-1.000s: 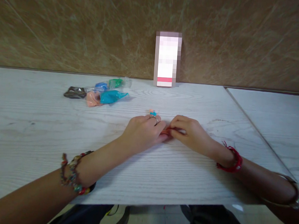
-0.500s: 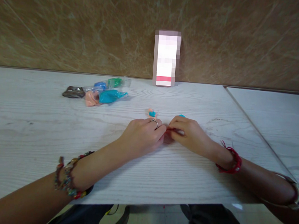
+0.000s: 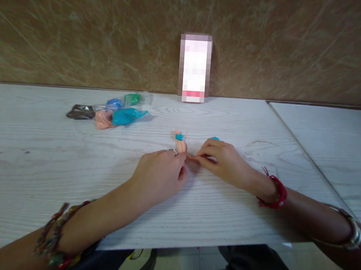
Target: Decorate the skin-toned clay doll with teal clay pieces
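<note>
A thin orange-red strip of clay (image 3: 192, 157) stretches between my two hands above the white wooden table (image 3: 45, 151). My left hand (image 3: 161, 175), with a ring on one finger, pinches one end; its fingers are curled closed. My right hand (image 3: 220, 160) pinches the other end. Just behind my left hand a small peach clay figure with a blue top (image 3: 180, 140) lies on the table. A small blue clay piece (image 3: 215, 138) shows behind my right hand.
Several small bags of coloured clay (image 3: 114, 112), brown, peach, blue and green, lie at the back left. A blurred-out upright rectangle (image 3: 194, 68) leans on the brown wall. A second table (image 3: 330, 136) adjoins on the right. The near table edge runs below my forearms.
My left hand has drawn back toward me and left, so the strip now shows between the hands. The peach figure, earlier partly hidden, is uncovered. The view shifted slightly.
</note>
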The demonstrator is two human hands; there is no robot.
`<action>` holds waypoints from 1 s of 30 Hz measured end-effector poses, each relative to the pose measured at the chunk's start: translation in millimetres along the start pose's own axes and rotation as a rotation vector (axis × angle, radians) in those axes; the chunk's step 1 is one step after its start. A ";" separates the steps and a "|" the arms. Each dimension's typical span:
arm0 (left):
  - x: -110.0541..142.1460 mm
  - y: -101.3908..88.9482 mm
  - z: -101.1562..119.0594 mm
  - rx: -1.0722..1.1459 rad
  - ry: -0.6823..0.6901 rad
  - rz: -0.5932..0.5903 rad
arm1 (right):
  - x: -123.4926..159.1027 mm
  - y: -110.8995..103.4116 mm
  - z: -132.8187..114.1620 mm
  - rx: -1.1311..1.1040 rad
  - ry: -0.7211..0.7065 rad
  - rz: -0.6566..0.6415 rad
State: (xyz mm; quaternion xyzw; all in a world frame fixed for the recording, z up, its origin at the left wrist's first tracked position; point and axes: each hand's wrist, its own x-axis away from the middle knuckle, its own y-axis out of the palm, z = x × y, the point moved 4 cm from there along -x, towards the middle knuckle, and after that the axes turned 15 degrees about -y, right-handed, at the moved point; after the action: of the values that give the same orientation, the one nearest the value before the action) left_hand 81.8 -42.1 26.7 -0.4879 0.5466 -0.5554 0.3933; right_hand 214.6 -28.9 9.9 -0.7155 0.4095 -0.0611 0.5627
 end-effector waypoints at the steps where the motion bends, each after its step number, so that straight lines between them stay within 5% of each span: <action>1: -0.3 0.2 -0.7 -0.006 -0.012 -0.017 | 0.2 -0.1 -0.2 0.008 -0.001 0.000; 6: 0.2 0.1 -6.8 -0.025 -0.046 -0.074 | 1.5 -0.5 -2.5 0.087 -0.004 -0.028; 14: -2.8 -1.9 -14.0 0.134 0.010 -0.004 | -2.0 2.8 -18.9 0.267 -0.038 -0.098; 19: -3.7 0.4 -10.9 0.153 0.039 -0.090 | -9.6 8.7 -26.0 0.385 -0.033 -0.164; 26: -0.5 -0.3 -10.0 0.172 0.073 -0.095 | -12.7 7.2 -17.5 0.246 0.274 -0.263; 30: -0.6 1.8 -8.0 0.203 0.065 -0.059 | -15.1 7.9 -15.9 0.224 0.323 -0.282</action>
State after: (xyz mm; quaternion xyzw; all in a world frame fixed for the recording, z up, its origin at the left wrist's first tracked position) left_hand 73.9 -39.9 25.4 -0.4433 0.4852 -0.6348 0.4064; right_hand 191.8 -31.3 14.5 -0.6797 0.3809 -0.2980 0.5515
